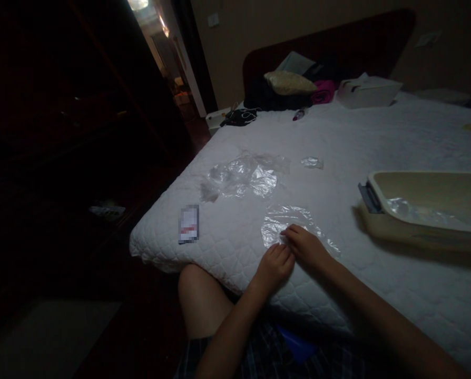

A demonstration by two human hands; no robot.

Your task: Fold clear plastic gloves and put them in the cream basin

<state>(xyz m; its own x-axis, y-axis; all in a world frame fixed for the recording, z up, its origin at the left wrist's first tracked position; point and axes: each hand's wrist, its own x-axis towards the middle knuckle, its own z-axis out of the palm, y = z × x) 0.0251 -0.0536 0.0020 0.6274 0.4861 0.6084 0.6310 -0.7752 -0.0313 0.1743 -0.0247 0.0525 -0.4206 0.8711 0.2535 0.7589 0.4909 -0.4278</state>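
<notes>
My left hand (pixel 274 265) and my right hand (pixel 306 246) meet at the near edge of a clear plastic bag (pixel 285 221) that lies flat on the white quilted bed (pixel 338 142). Both hands have their fingers curled and pinch the bag's near edge. A larger crumpled clear plastic bag (pixel 243 176) lies farther away on the bed. Beyond that one rests a small scrap of clear plastic (pixel 312 162).
A beige plastic bin (pixel 425 210) with clear plastic inside lies on the bed to the right. A small card (pixel 188 224) rests near the bed's left corner. Pillows, clothes and a white box (pixel 368 90) crowd the headboard. The dark floor drops off to the left.
</notes>
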